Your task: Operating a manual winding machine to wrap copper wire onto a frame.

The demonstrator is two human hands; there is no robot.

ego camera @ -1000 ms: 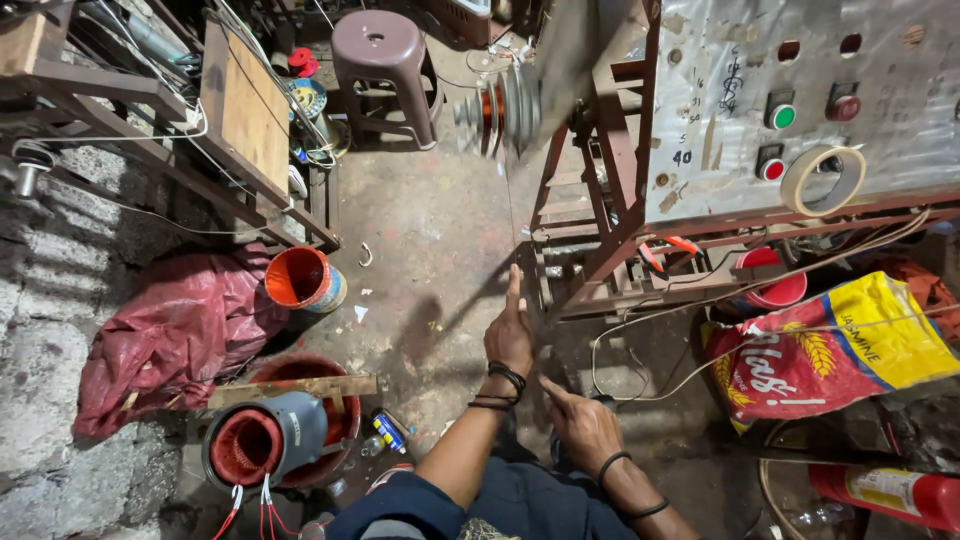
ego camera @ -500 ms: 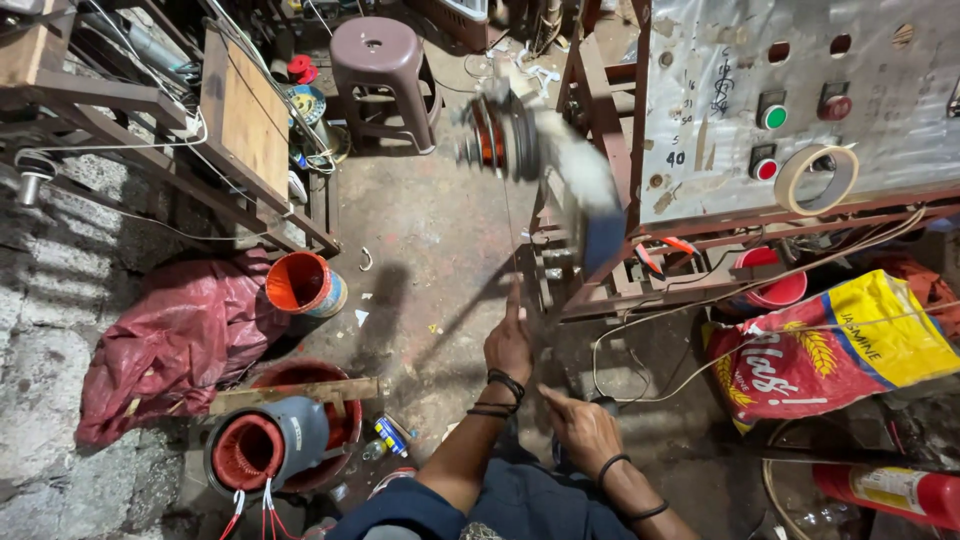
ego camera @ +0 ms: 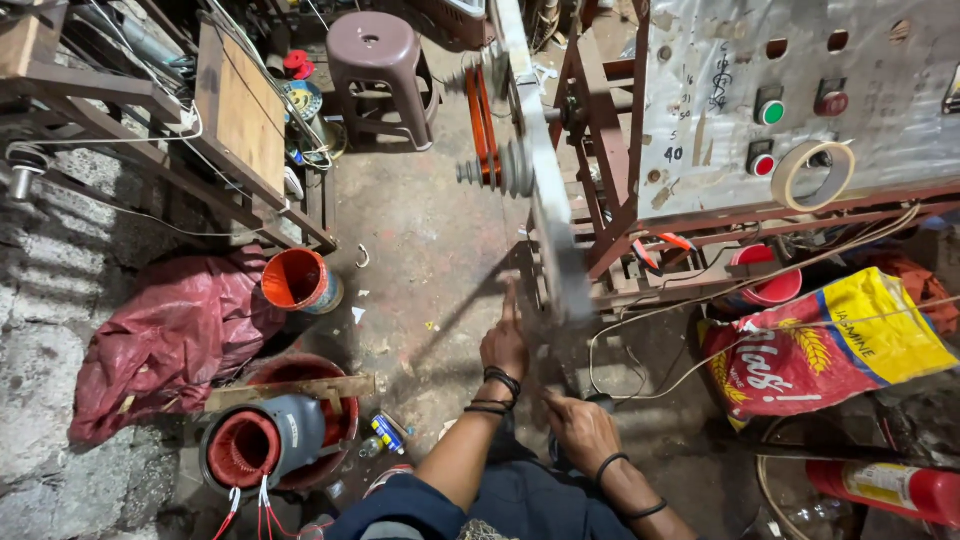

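My left hand (ego camera: 505, 345) is raised over the concrete floor, index finger pointing up and the other fingers curled, with nothing seen in it. Its fingertip is just left of the lower end of a long grey metal bar (ego camera: 548, 200) mounted on a rust-red machine frame (ego camera: 610, 150). My right hand (ego camera: 582, 430) rests lower and to the right, fingers stretched toward the bar's base, holding nothing that shows. Both wrists wear black bands. A stepped pulley (ego camera: 510, 168) with an orange belt (ego camera: 480, 110) sits beside the bar.
A metal control panel (ego camera: 800, 60) carries green and red buttons and a tape roll (ego camera: 815, 175). A printed sack (ego camera: 830, 345) and a red extinguisher (ego camera: 885, 488) lie at the right. An orange bucket (ego camera: 295, 280), red tarp (ego camera: 170, 335), grey motor stator (ego camera: 260, 445) and stool (ego camera: 375, 60) stand at the left.
The long metal bar has swung round on its shaft and now stands nearly upright and sharp. My left index finger stays raised; both hands have barely shifted.
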